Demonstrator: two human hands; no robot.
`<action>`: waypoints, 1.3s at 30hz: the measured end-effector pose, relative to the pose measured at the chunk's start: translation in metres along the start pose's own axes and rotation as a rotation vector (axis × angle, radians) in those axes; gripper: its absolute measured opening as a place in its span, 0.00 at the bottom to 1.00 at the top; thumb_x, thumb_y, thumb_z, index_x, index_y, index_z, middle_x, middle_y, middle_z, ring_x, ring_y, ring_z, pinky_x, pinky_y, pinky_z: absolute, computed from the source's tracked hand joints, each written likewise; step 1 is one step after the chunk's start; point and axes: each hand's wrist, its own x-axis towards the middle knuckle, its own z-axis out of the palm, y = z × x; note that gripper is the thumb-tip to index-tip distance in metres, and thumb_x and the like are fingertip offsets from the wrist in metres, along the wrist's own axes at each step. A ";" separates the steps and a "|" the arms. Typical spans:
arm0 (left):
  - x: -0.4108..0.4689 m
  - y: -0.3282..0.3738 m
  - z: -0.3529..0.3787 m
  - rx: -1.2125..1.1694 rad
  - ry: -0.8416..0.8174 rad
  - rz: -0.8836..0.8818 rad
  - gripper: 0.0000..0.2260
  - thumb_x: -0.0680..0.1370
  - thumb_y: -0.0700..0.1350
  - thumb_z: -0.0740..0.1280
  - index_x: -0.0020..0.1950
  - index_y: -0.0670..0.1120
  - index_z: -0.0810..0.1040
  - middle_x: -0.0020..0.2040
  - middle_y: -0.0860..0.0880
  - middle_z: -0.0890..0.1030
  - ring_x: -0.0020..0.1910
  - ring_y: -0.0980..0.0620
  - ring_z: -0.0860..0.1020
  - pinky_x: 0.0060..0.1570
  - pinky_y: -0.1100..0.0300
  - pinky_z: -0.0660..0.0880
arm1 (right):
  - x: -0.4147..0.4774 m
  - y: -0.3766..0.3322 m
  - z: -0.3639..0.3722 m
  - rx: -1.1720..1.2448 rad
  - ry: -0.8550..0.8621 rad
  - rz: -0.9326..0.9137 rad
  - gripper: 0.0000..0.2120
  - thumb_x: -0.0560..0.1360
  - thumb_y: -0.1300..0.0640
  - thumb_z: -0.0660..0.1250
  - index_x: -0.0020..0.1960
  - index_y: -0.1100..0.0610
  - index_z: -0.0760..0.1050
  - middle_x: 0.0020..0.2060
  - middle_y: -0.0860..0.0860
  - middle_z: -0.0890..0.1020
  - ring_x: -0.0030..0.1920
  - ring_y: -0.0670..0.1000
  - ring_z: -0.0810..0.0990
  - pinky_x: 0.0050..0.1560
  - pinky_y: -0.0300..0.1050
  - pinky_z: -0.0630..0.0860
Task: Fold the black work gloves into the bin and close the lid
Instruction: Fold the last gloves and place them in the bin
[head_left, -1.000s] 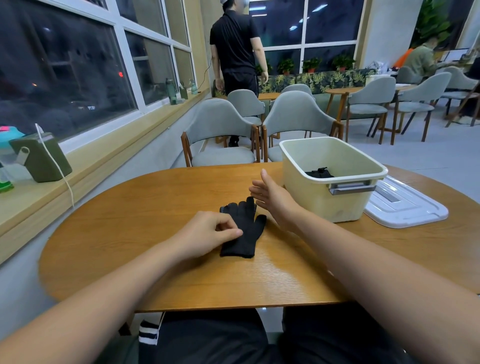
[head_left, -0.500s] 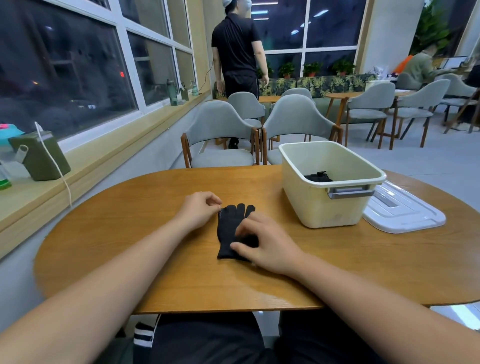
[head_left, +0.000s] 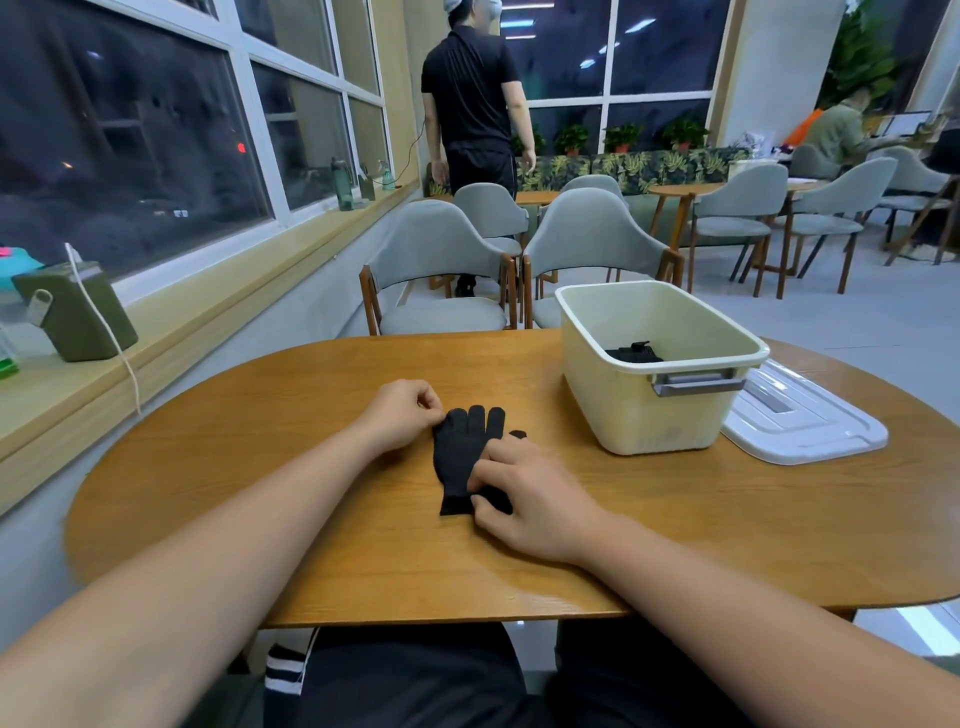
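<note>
A black work glove (head_left: 460, 452) lies flat on the wooden table (head_left: 291, 467), its fingers pointing away from me. My left hand (head_left: 402, 415) sits at the glove's far left corner and pinches the edge by the little finger. My right hand (head_left: 527, 499) covers the glove's near right part, with curled fingers and thumb pinching the cuff. The cream plastic bin (head_left: 654, 421) stands open to the right. Another black glove (head_left: 634, 354) lies folded inside it. The white lid (head_left: 802, 428) lies flat on the table just right of the bin.
Two grey chairs (head_left: 441, 270) stand at the table's far side. A person in black (head_left: 470, 104) stands behind them. A green box with a white cable (head_left: 78, 317) rests on the window ledge at left. More tables and chairs fill the room at right.
My right hand came back from beside the bin and settled on the glove's cuff. My left hand moved from the cuff side up to the glove's fingertips.
</note>
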 end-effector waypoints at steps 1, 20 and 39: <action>0.000 0.001 -0.001 -0.017 0.013 -0.001 0.03 0.80 0.45 0.74 0.47 0.50 0.84 0.48 0.55 0.85 0.50 0.55 0.81 0.44 0.62 0.73 | 0.000 0.001 0.000 -0.004 0.023 0.000 0.07 0.82 0.49 0.67 0.53 0.51 0.81 0.48 0.46 0.76 0.48 0.46 0.70 0.51 0.44 0.70; 0.007 -0.008 0.004 0.079 0.069 0.016 0.03 0.81 0.46 0.75 0.49 0.53 0.85 0.46 0.55 0.84 0.49 0.56 0.81 0.44 0.61 0.74 | 0.001 0.000 0.005 -0.018 -0.034 -0.029 0.09 0.82 0.45 0.67 0.54 0.51 0.79 0.48 0.46 0.74 0.48 0.47 0.71 0.48 0.45 0.70; 0.011 -0.005 0.010 0.034 0.127 0.022 0.01 0.82 0.49 0.74 0.51 0.54 0.85 0.49 0.55 0.83 0.52 0.53 0.80 0.50 0.57 0.75 | 0.001 0.001 0.007 -0.025 -0.021 -0.030 0.06 0.83 0.48 0.66 0.51 0.51 0.78 0.46 0.46 0.72 0.46 0.47 0.70 0.46 0.45 0.70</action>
